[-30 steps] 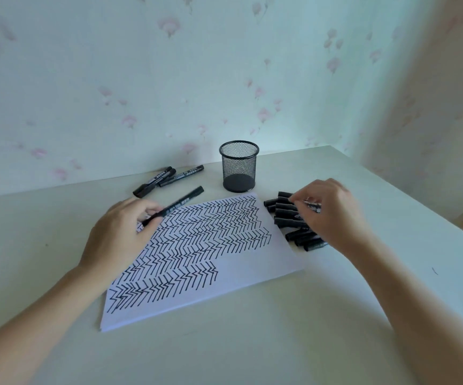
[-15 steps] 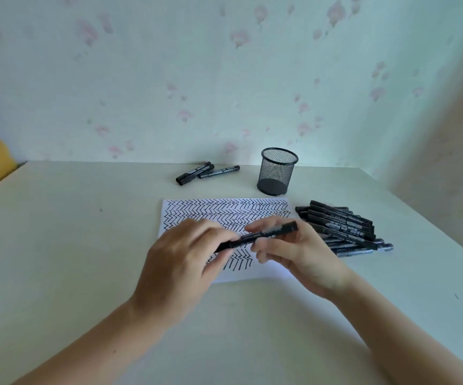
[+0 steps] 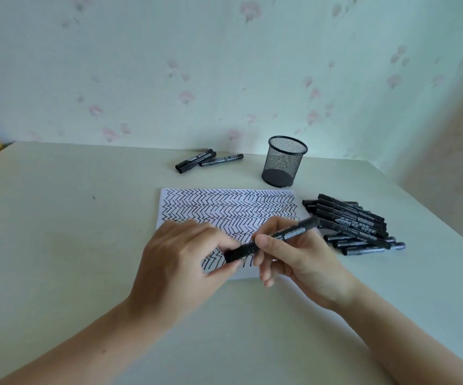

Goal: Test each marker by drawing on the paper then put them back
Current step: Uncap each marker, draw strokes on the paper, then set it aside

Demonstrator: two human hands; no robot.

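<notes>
Pale wallpaper w/ faded pink flowers stands behind a cream table (image 3: 58,245). Both hands hold one black marker (image 3: 272,238) above the near part of the paper (image 3: 224,207), which is almost full of zigzag strokes. The left hand (image 3: 180,262) pinches the cap end between thumb and fingers; the right hand (image 3: 294,257) is curled round the barrel, thumb on top.

The step looks like uncapping. To do it well, pull the cap straight along the barrel, no twisting sideways, & keep the tip away from the skin. Free space on the paper is only a small strip under the fingers, so the test line should be short.

Beyond the right fingers lies a pile of markers (image 3: 355,226), close to the marker's far end. Further from both hands stands an empty mesh cup (image 3: 284,162), and left of it three markers (image 3: 208,161) lie apart. Nothing blocks the way.
</notes>
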